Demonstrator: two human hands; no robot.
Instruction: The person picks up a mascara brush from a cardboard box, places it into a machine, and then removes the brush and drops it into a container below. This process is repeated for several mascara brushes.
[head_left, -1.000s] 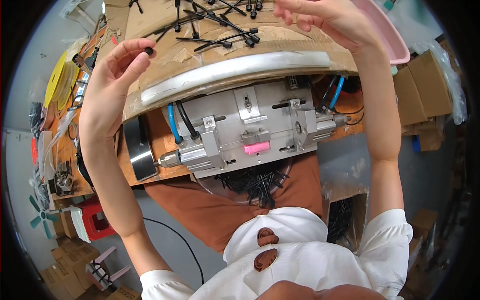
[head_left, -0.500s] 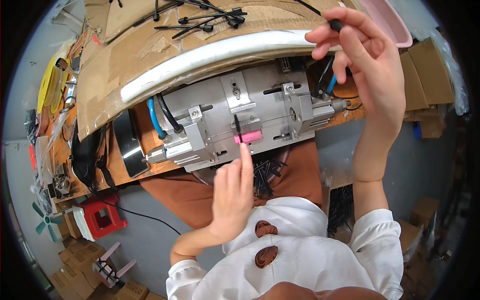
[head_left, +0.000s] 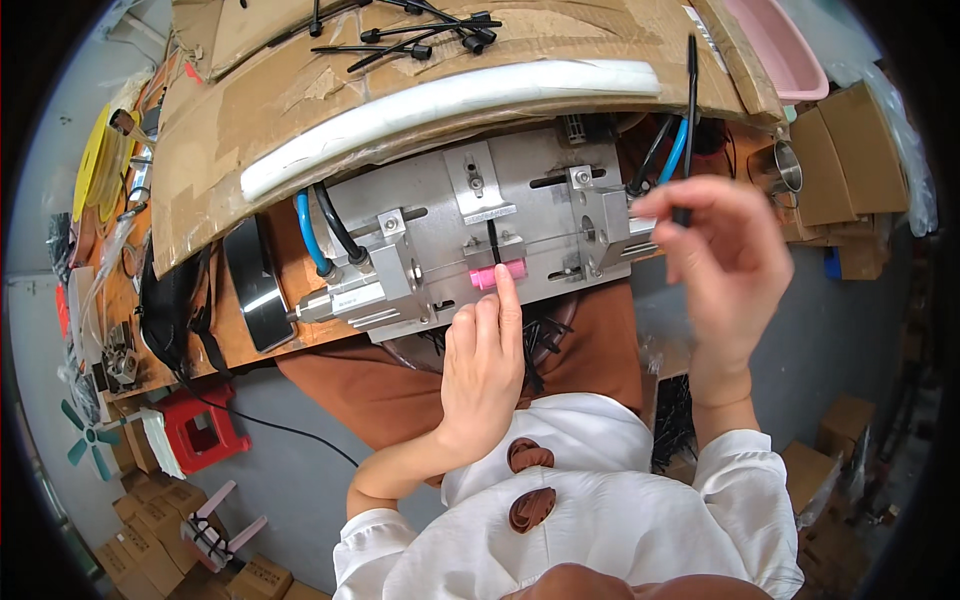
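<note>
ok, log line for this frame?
left hand: index finger at pink block; metal fixture: black stick ahead of finger; right hand: holding second black stick; cardboard: loose black sticks

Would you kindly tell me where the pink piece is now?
In the head view, the pink piece sits near centre on the metal fixture, by the left hand.

Coming in from the front, the left hand kinda blocks the middle of the metal plate. Chunky metal blocks wall off both sides, and a white strip lines the back. Decent room between the center bracket and right-side block, but a thin rod runs across just in front.
</note>
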